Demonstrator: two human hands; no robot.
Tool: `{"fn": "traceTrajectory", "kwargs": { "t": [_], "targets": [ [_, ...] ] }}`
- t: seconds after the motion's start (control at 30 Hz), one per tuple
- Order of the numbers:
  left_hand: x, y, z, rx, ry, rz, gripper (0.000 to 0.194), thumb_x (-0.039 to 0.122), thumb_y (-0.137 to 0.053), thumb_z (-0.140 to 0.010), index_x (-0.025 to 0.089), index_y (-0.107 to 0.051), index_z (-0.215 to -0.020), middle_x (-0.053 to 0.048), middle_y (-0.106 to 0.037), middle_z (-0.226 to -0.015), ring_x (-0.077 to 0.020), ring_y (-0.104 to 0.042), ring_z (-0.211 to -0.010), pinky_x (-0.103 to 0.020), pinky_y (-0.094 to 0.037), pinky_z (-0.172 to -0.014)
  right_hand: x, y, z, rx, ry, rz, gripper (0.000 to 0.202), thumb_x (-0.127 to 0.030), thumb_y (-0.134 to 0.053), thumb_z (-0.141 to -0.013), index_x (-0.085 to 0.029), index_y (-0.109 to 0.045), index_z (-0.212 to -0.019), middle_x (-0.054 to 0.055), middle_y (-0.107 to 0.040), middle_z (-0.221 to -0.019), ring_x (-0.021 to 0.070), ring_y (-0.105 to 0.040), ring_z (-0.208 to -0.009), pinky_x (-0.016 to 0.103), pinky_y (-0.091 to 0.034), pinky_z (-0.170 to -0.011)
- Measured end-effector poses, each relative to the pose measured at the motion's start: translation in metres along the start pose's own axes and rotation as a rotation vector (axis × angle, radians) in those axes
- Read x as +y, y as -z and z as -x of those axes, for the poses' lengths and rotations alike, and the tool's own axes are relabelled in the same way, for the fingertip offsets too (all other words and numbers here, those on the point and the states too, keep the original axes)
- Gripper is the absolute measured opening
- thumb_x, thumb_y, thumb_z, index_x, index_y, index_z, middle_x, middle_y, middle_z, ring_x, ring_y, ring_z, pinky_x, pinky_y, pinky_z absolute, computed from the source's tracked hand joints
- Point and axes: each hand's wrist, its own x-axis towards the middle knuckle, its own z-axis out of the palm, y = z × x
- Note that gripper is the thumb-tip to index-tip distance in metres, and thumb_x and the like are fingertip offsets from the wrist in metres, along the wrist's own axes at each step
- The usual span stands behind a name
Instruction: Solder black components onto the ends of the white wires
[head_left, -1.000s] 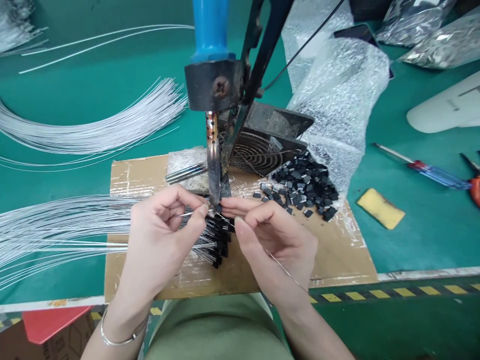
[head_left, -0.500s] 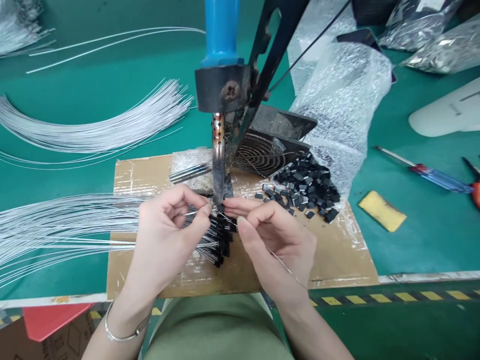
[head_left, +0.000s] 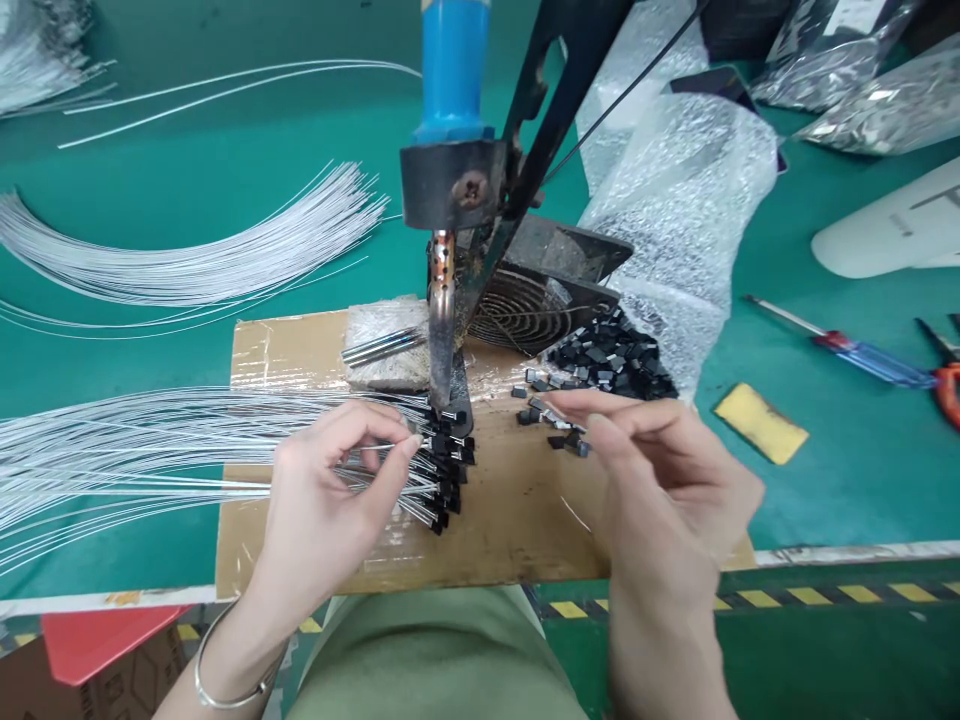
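Observation:
My left hand (head_left: 341, 490) is closed, pinching a thin white wire between thumb and forefinger. At that wire's tip is a small black part (head_left: 439, 442), just below the soldering iron's tip (head_left: 441, 385) and apart from it. Several similar wire ends with black parts (head_left: 450, 490) lie bunched beneath. My right hand (head_left: 667, 480) is over the loose black components (head_left: 574, 440), its thumb and forefinger drawn close together around something too small to make out. A short piece of thin silvery wire (head_left: 576, 514) shows beside the right palm; whether that hand grips it is hidden.
The blue-handled iron (head_left: 454, 75) hangs from a black bracket (head_left: 570, 70) in the middle. Behind stand a fan (head_left: 525, 310) and a heap of black components (head_left: 615, 355). A yellow sponge (head_left: 761, 422) and screwdriver (head_left: 870, 355) lie right; a white wire bundle (head_left: 225, 265) lies left.
My right hand has moved right, from beside the iron's tip to the loose components. My left hand has shifted slightly down and left, bringing the wire's black tip away from the iron.

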Motion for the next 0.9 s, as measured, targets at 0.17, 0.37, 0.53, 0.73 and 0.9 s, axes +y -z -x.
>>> {"fn": "traceTrajectory", "kwargs": {
  "t": [0.17, 0.37, 0.53, 0.73, 0.9],
  "targets": [
    [-0.008, -0.002, 0.011, 0.033, -0.185, -0.139, 0.011, 0.015, -0.074, -0.090, 0.023, -0.082, -0.091, -0.006, -0.070, -0.090, -0.0231, -0.062, -0.095, -0.036, -0.049, -0.085, 0.017, 0.030, -0.014, 0.208, -0.017, 0.019, 0.024, -0.020, -0.084, -0.082, -0.025, -0.069, -0.065, 0.008, -0.080, -0.084, 0.0291, -0.077, -0.087, 0.050, -0.057, -0.095],
    [-0.017, 0.025, 0.002, 0.136, -0.266, -0.189, 0.011, 0.016, -0.073, -0.092, 0.025, -0.080, -0.096, -0.004, -0.077, -0.096, -0.0203, -0.068, -0.093, -0.035, -0.052, -0.088, 0.026, 0.039, -0.016, 0.262, -0.010, 0.029, 0.022, -0.023, -0.087, -0.076, -0.024, -0.069, -0.063, 0.006, -0.079, -0.080, 0.0278, -0.076, -0.082, 0.052, -0.057, -0.094],
    [-0.065, 0.078, -0.077, 0.334, -0.183, -0.663, 0.013, 0.030, -0.070, -0.092, 0.019, -0.076, -0.095, -0.008, -0.071, -0.093, -0.0268, -0.065, -0.091, -0.043, -0.051, -0.091, 0.033, 0.038, -0.016, 0.261, -0.003, 0.040, 0.028, -0.035, -0.088, -0.073, -0.022, -0.066, -0.064, 0.004, -0.079, -0.080, 0.0214, -0.075, -0.076, 0.041, -0.059, -0.086],
    [-0.107, 0.096, -0.153, 0.168, -0.220, -0.708, 0.013, 0.029, -0.069, -0.088, 0.017, -0.073, -0.090, -0.008, -0.060, -0.089, -0.0293, -0.061, -0.095, -0.044, -0.051, -0.090, 0.034, 0.037, -0.017, 0.255, -0.046, 0.014, 0.035, -0.042, -0.093, -0.071, -0.022, -0.065, -0.065, 0.003, -0.078, -0.079, 0.0196, -0.074, -0.075, 0.036, -0.058, -0.082],
    [-0.108, 0.087, -0.165, 0.032, -0.350, -0.687, 0.011, 0.023, -0.058, -0.092, 0.017, -0.067, -0.087, -0.012, -0.063, -0.099, -0.0327, -0.061, -0.105, -0.049, -0.049, -0.098, 0.034, 0.035, -0.017, 0.251, -0.035, 0.027, 0.034, -0.041, -0.093, -0.072, -0.020, -0.066, -0.066, 0.003, -0.078, -0.077, 0.0187, -0.075, -0.075, 0.034, -0.059, -0.082]
  ]
}}
